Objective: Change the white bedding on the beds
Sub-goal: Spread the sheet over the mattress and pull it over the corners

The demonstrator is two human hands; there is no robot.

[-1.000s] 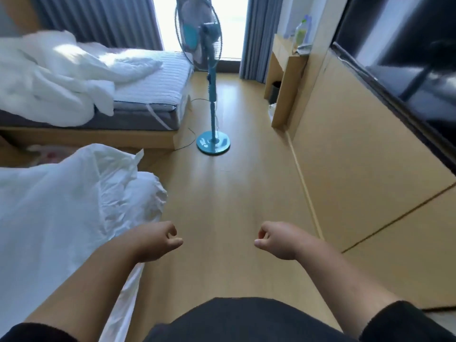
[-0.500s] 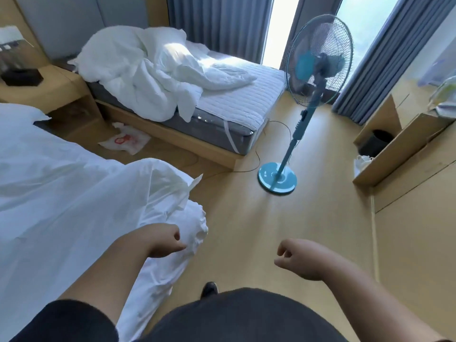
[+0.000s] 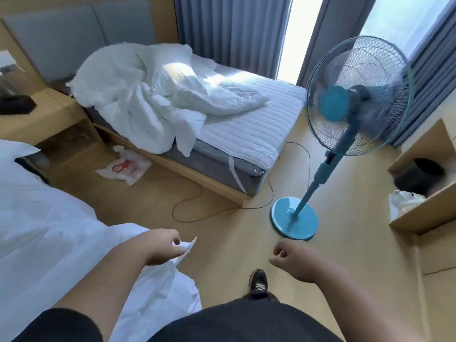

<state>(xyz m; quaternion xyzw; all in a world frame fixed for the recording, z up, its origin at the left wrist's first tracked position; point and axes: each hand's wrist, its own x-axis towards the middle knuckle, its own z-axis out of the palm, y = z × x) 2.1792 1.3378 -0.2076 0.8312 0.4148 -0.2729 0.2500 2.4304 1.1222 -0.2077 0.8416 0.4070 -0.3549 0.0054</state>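
A pale wooden floor (image 3: 217, 243) runs between two beds in a curtained room lit from a bright window. Over the near bed's edge the left hand (image 3: 158, 246) has its fingers curled in around a pointed corner of the crumpled white bed sheet (image 3: 49, 243), though whether it actually pinches the cloth I cannot tell. The right hand (image 3: 293, 264) hangs over the floor just right of that sheet, fingers loosely curled, holding nothing. A black shoe (image 3: 258, 282) stands on the floor between the hands, below them. Beyond the sheet, across the floor, the far bed carries a heaped white duvet (image 3: 153, 99) on a quilted white mattress pad (image 3: 254, 124). A white plastic bag with red print (image 3: 124, 167) lies on the floor between sheet and far bed. Right of the far bed stands a blue pedestal fan (image 3: 345, 107), its black cord (image 3: 197, 208) looping over the floor toward the sheet
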